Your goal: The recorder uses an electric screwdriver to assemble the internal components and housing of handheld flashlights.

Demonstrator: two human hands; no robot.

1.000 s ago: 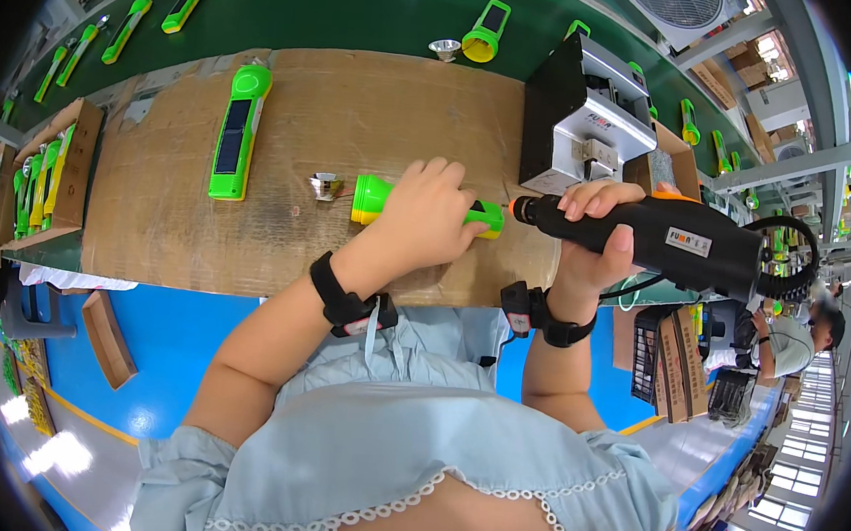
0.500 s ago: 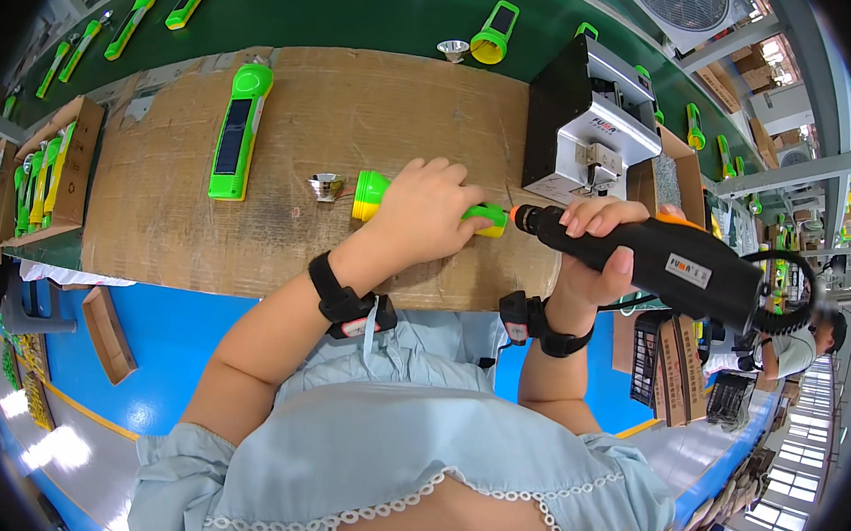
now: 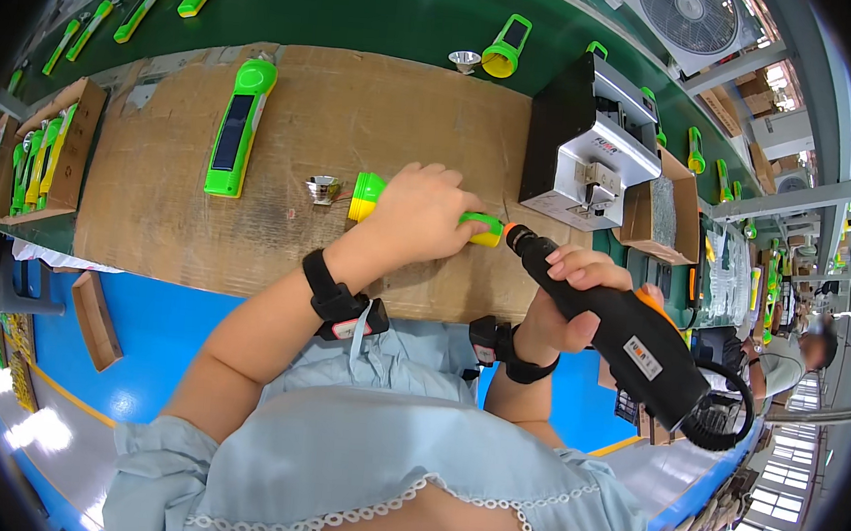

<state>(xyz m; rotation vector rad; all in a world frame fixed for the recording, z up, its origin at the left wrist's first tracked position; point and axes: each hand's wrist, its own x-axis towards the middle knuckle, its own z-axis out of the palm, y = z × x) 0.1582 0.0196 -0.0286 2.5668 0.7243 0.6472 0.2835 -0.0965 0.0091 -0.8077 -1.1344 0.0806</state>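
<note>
Over a sheet of brown cardboard (image 3: 161,237), my left hand (image 3: 417,212) is closed round a green-and-yellow flashlight body (image 3: 363,194) lying on its side. Its wide head points left, and my fingers cover its middle. A black electric screwdriver (image 3: 627,341) is gripped in my right hand (image 3: 573,294). The orange tip of that tool meets or nearly meets the flashlight's right end; exact contact is too small to tell. Beside the flashlight head rests a silver reflector (image 3: 321,190), seemingly with thin wires. Farther left lies another flashlight (image 3: 238,129) with a dark solar panel.
A black-and-silver machine (image 3: 576,158) stands behind my right hand, with an open carton (image 3: 680,219) beside it. Several flashlights fill a cardboard box (image 3: 71,157) at the left. Across the green bench (image 3: 365,5) sit more flashlights, a yellow-green housing (image 3: 507,49) and another reflector (image 3: 464,61).
The rear of the screwdriver has swung down and toward me, with my right hand shifting left and nearer. Its tip stays at the flashlight's end, and my left hand keeps its grip.
</note>
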